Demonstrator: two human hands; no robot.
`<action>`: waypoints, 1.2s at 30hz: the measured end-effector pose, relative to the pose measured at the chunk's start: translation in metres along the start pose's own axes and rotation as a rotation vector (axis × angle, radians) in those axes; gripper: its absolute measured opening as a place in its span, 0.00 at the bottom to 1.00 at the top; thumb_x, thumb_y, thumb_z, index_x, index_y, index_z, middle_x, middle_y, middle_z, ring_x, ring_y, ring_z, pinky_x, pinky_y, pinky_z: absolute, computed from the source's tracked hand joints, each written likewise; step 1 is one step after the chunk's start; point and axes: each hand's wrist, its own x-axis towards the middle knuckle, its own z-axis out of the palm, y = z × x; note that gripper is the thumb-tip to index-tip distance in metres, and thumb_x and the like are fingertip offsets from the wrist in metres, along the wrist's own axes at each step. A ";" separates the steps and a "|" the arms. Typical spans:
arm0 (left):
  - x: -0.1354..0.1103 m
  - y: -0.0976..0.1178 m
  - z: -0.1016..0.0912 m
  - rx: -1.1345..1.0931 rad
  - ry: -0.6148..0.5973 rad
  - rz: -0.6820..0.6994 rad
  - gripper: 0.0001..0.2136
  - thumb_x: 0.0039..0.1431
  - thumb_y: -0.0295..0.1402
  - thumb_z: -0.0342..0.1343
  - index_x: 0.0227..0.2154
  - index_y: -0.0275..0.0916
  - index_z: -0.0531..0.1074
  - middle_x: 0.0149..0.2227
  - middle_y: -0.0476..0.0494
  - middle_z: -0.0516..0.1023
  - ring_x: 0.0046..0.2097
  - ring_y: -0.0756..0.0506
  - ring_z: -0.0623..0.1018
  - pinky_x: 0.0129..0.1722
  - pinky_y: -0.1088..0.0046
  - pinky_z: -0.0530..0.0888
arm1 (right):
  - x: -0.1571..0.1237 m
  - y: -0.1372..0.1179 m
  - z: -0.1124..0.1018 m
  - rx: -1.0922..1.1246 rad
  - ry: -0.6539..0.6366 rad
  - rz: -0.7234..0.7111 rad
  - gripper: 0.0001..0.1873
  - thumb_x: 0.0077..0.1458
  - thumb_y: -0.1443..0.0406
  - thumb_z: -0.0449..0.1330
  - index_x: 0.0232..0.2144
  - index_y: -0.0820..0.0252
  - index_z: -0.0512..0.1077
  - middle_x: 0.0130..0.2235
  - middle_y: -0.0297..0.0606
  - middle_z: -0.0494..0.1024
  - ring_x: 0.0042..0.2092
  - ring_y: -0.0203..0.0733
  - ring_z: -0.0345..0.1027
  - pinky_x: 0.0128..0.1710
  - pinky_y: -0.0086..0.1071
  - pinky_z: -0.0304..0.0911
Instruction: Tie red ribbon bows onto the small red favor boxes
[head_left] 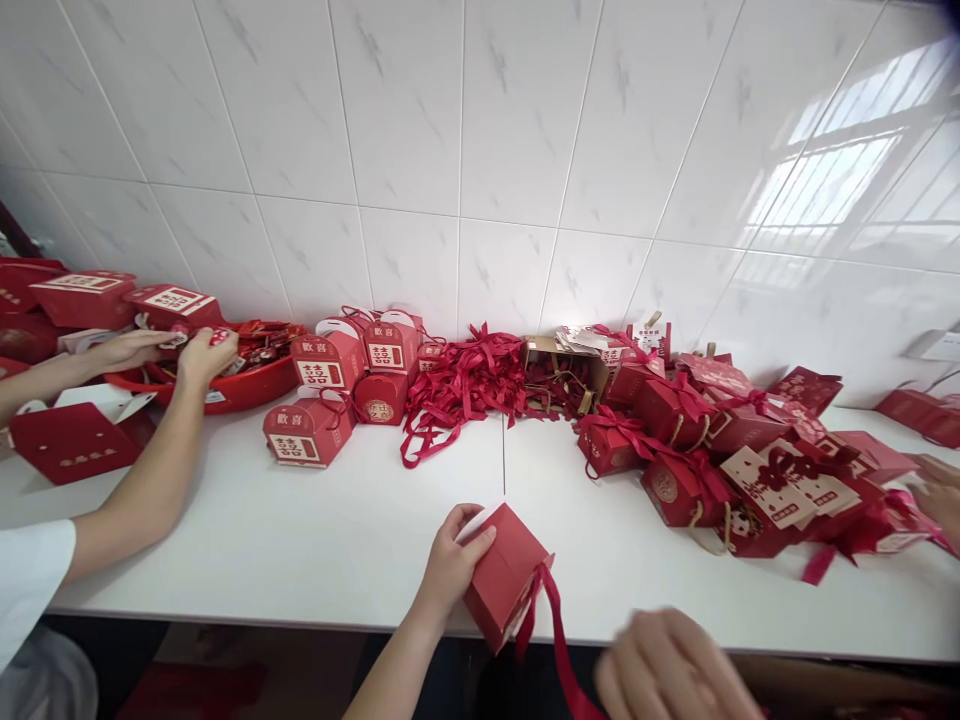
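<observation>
My left hand [457, 560] grips a red gift box [506, 575] by its upper left side, tilted over the table's front edge. A dark red ribbon [556, 620] trails from the box's right side, down towards my right hand [675, 665]. That hand is blurred by motion, its fingers curled at the ribbon's far end; the exact grip is hidden. Beyond the box, a heap of loose red ribbons [476, 375] lies by the wall. Right of it stands an open cardboard box [566, 375] with dark red pieces inside.
Red gift boxes [307, 430] are stacked left of the ribbons. Ribboned boxes [682, 485] pile up at right. At left, a co-worker's hands [202, 355] hold small items over a red basin [259, 385]. Another person's hand [937, 495] shows at the right edge.
</observation>
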 end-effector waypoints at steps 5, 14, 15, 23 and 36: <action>-0.004 -0.005 0.004 0.006 0.053 0.054 0.14 0.48 0.40 0.62 0.35 0.40 0.68 0.33 0.48 0.75 0.33 0.47 0.75 0.32 0.73 0.70 | 0.050 0.036 0.031 0.249 0.049 0.184 0.11 0.45 0.61 0.69 0.25 0.54 0.68 0.22 0.28 0.66 0.21 0.29 0.54 0.24 0.28 0.54; -0.008 -0.013 0.008 0.029 0.020 0.095 0.18 0.52 0.45 0.58 0.42 0.41 0.67 0.46 0.41 0.74 0.46 0.41 0.75 0.41 0.68 0.72 | 0.080 0.036 0.036 -0.042 0.116 0.452 0.11 0.49 0.64 0.66 0.32 0.59 0.68 0.31 0.32 0.73 0.31 0.33 0.66 0.31 0.26 0.58; -0.009 -0.014 0.008 0.033 0.019 0.100 0.19 0.53 0.46 0.57 0.44 0.42 0.67 0.47 0.40 0.74 0.47 0.40 0.75 0.42 0.68 0.72 | 0.081 0.036 0.036 -0.072 0.104 0.464 0.11 0.49 0.64 0.66 0.32 0.59 0.67 0.30 0.31 0.73 0.30 0.32 0.66 0.30 0.25 0.58; -0.021 -0.016 0.010 0.052 -0.027 0.127 0.21 0.62 0.47 0.47 0.56 0.48 0.64 0.61 0.45 0.63 0.62 0.42 0.63 0.59 0.67 0.63 | 0.084 0.039 0.034 -0.257 0.110 0.438 0.11 0.50 0.64 0.63 0.29 0.59 0.63 0.26 0.28 0.70 0.28 0.31 0.63 0.30 0.26 0.58; -0.039 -0.007 0.006 0.055 -0.114 0.176 0.20 0.61 0.53 0.40 0.43 0.43 0.63 0.44 0.42 0.69 0.42 0.43 0.72 0.38 0.68 0.70 | 0.082 0.033 0.033 -0.266 0.008 0.473 0.08 0.50 0.66 0.62 0.30 0.59 0.65 0.29 0.30 0.72 0.29 0.32 0.64 0.31 0.27 0.58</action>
